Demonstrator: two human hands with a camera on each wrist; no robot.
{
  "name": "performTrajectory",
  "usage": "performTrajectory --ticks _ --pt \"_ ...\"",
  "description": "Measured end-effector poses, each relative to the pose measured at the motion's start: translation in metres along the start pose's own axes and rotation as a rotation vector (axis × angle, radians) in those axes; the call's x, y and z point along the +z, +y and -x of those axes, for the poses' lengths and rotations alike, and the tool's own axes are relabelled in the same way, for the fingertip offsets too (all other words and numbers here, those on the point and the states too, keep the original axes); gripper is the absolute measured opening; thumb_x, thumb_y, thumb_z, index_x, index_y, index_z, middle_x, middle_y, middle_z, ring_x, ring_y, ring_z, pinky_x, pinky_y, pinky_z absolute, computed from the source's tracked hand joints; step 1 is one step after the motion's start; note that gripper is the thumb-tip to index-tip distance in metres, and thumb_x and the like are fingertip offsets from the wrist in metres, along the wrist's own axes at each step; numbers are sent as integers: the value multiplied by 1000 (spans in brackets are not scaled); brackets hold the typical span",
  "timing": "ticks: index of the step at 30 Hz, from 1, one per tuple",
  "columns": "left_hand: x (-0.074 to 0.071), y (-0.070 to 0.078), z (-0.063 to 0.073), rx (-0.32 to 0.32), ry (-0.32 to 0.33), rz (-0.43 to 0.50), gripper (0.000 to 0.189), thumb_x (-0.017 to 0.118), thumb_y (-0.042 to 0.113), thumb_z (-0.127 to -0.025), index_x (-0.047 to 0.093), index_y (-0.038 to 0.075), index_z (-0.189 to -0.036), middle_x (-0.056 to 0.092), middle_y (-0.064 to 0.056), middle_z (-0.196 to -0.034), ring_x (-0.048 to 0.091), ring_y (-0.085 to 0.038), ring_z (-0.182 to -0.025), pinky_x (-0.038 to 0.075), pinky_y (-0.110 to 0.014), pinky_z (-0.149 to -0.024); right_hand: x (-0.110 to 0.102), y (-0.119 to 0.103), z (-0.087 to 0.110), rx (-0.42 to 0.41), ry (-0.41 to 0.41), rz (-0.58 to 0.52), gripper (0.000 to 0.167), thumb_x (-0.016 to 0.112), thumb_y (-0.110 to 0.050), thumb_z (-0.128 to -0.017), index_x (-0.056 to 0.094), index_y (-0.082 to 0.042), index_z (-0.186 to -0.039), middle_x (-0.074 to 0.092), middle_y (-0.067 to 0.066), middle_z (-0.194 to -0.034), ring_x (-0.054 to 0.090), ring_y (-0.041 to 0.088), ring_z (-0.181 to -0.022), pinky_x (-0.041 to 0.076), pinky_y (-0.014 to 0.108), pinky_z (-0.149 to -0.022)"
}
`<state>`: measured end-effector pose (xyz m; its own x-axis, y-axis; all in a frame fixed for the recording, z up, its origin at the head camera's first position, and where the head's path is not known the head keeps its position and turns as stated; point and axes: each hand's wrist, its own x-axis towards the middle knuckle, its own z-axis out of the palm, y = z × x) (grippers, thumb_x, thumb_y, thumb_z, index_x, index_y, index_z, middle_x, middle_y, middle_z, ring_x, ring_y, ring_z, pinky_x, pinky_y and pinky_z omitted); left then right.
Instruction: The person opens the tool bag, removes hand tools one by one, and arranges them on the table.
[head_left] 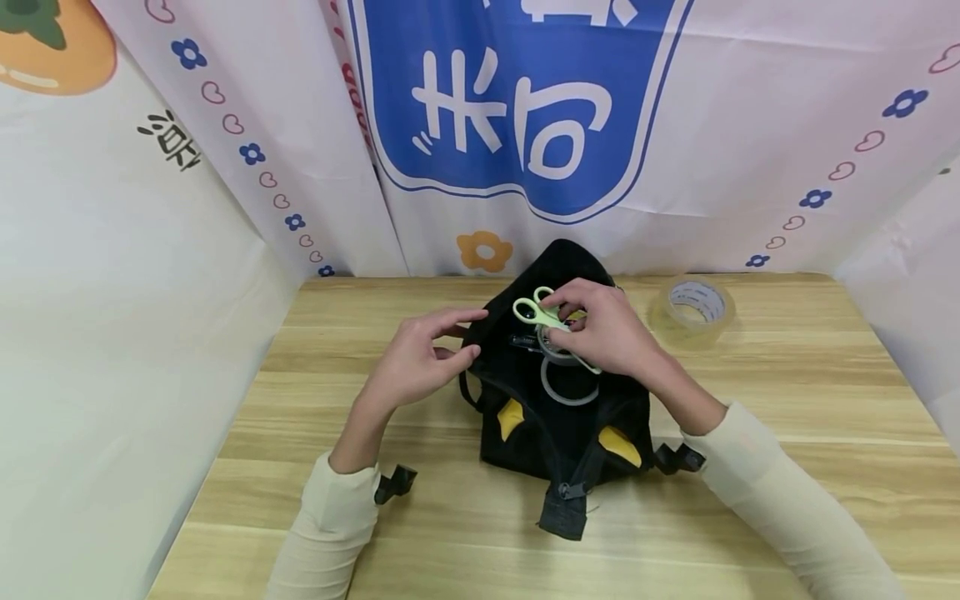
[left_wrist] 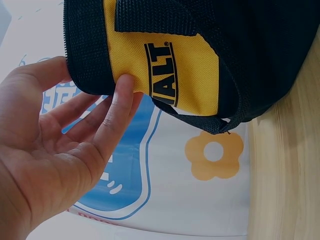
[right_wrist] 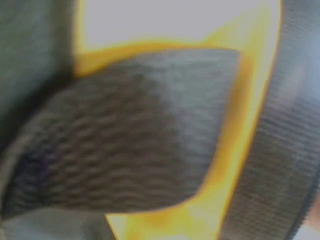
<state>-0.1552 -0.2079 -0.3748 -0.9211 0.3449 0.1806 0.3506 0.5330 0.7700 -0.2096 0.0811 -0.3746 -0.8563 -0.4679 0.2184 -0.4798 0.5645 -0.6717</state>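
Note:
My left hand [head_left: 420,354] holds the left rim of a black and yellow zip tool bag [head_left: 498,454]; its thumb and fingers lie on either side of the edge. The left wrist view shows a fingertip against the yellow panel with the letters "ALT" [left_wrist: 165,75]. Over the bag's open mouth, my right hand [head_left: 607,329] pinches scissors [head_left: 528,310] with pale green handles. Beneath them lie a grey ring [head_left: 551,396] and a small dark object [head_left: 523,342] inside the bag. A blurred black strap [right_wrist: 135,135] over yellow cloth fills the right wrist view.
A roll of clear tape [head_left: 693,308] stands at the back right of the wooden table [head_left: 795,417]. A printed white cloth [head_left: 720,150] hangs right behind the bag. The bag's strap end with a zip pull [head_left: 566,508] reaches toward the front.

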Motion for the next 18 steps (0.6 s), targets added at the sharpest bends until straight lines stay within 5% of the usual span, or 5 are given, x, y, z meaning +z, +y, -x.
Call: performTrajectory --ticks 12,18 --pt "0 1 0 -7 -4 -5 45 72 8 -100 68 11 -145 69 -11 -144 70 -31 -126 69 -37 -81 -46 -7 20 42 127 -132 32 79 -3 -93 77 -5 -125 71 12 -128 70 26 -106 59 9 -76" --pt "0 1 0 -10 -2 -8 44 72 9 -100 68 11 -145 70 -10 -144 70 -30 -127 68 -38 -80 -72 4 36 97 221 -152 35 80 0 -93 76 -2 -127 71 15 -128 68 4 -100 59 7 -78"
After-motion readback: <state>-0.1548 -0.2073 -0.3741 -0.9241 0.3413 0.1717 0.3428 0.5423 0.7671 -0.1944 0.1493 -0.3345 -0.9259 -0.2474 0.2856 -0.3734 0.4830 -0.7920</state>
